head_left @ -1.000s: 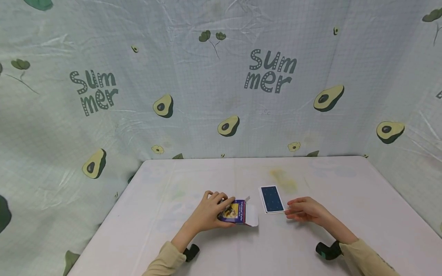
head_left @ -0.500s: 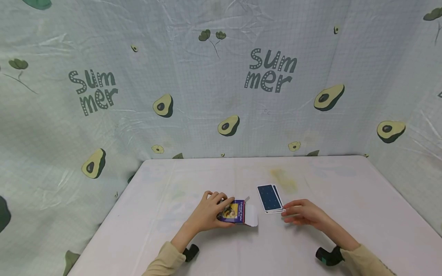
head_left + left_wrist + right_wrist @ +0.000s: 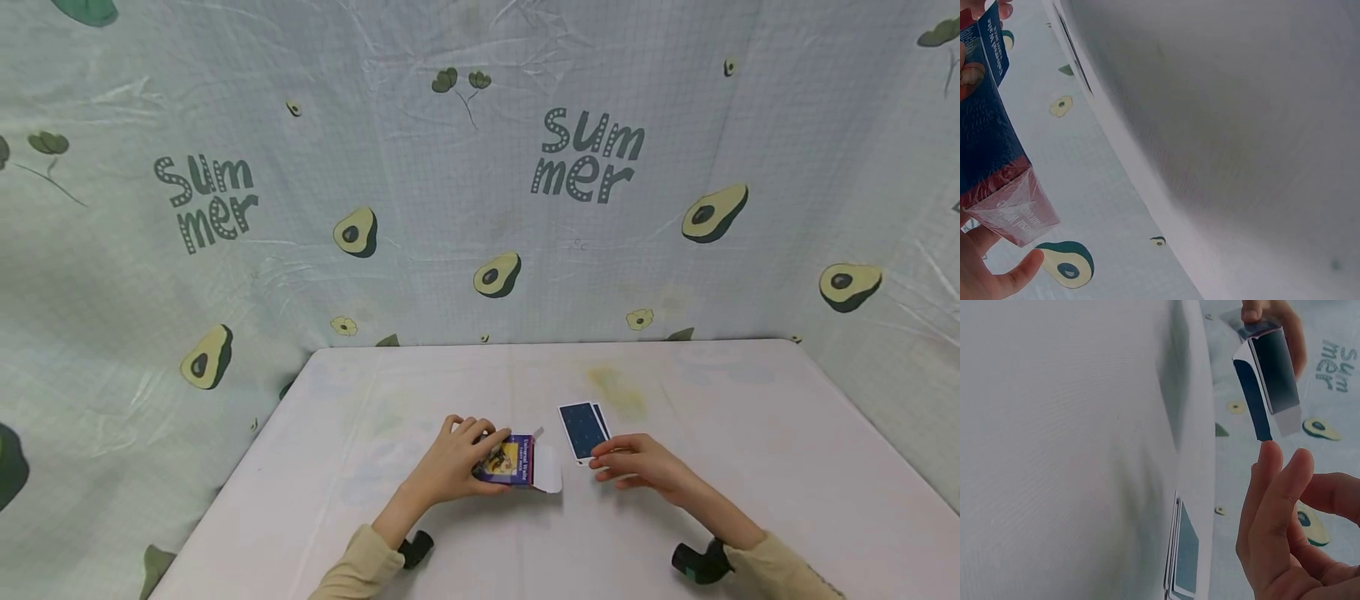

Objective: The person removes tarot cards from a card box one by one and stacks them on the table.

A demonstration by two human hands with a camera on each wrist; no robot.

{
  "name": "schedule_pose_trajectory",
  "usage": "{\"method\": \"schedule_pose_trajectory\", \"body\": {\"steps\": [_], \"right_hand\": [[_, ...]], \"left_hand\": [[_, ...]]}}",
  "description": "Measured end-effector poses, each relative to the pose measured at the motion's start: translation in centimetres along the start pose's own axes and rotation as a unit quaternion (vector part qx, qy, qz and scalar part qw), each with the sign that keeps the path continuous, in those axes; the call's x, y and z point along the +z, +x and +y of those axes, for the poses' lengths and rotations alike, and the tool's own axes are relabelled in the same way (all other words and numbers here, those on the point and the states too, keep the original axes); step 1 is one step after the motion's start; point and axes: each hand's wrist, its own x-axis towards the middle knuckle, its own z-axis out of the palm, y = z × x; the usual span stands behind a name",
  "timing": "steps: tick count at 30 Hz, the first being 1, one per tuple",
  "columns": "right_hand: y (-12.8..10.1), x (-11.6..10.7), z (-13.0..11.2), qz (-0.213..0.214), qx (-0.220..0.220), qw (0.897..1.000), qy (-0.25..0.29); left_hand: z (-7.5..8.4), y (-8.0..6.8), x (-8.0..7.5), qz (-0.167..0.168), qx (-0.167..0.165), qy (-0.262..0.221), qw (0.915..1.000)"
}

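Observation:
My left hand [image 3: 450, 467] grips a purple-blue tarot card box [image 3: 504, 461], thumb on the near edge and fingers over the far one. The box's opened white end flap [image 3: 547, 472] points right. In the right wrist view, the box's open end shows a dark-faced stack of cards [image 3: 1276, 370] inside. A small pile of blue-backed cards [image 3: 582, 427] lies face down on the table, its top card offset to the left. My right hand [image 3: 645, 468] overlaps the pile's near right corner in the head view, fingers loosely bent and holding nothing.
The white-covered table [image 3: 420, 375] meets a hanging curtain [image 3: 420, 167] printed with avocados along its back edge. Black wrist cameras [image 3: 703, 563] sit below both hands, close over the table.
The top card of the pile has slid left, baring the edge of a card below. My right hand has moved left towards the box. The left hand and box stay put.

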Motion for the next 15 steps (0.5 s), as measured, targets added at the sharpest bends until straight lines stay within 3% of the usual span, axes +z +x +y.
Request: {"method": "schedule_pose_trajectory", "body": {"steps": [15], "right_hand": [[1.0, 2.2, -1.6, -0.018, -0.038, 0.999, -0.022]], "left_hand": [[0.0, 0.1, 0.2, -0.006, 0.000, 0.006, 1.0000]]}}
